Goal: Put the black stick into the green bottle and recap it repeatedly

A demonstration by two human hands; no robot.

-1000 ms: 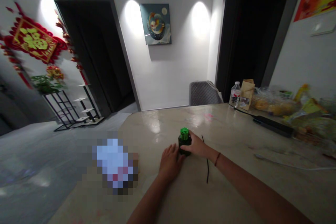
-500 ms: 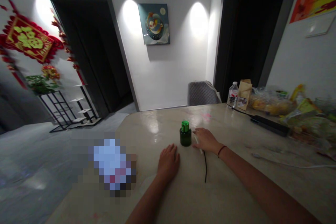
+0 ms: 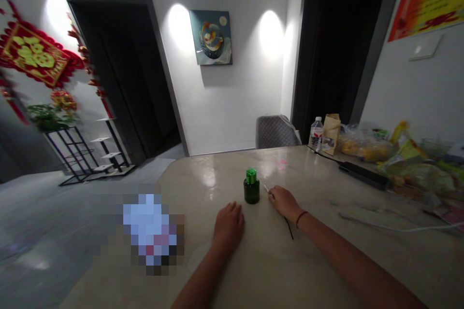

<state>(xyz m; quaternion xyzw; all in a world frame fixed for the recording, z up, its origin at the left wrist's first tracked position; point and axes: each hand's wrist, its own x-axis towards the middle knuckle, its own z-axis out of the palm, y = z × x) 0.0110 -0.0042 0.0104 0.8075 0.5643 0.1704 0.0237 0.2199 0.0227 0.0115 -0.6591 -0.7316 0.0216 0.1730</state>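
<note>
A small dark green glass bottle [image 3: 251, 191] with a bright green cap stands upright on the table. Just right of it, my right hand [image 3: 283, 201] rests with its fingers closed around a thin white rod [image 3: 267, 188]. A thin black strip [image 3: 289, 228] comes out from under that hand toward me; whether it joins the rod is hidden. Left of the bottle and nearer me, my left hand [image 3: 229, 226] lies flat on the tabletop, holding nothing and apart from the bottle.
On the right of the table [image 3: 261, 270] are a water bottle [image 3: 316, 134], a paper bag [image 3: 330, 133], a black power strip [image 3: 363, 175], a white cable [image 3: 384, 227] and plastic bags [image 3: 366, 147]. A blurred-out pale object [image 3: 150, 227] is at left. A grey chair [image 3: 276, 132] stands behind.
My right hand has closed around the white rod, whose tip now points away past the fingers. The black strip has swung to the right. My left hand stays flat; the view has shifted slightly.
</note>
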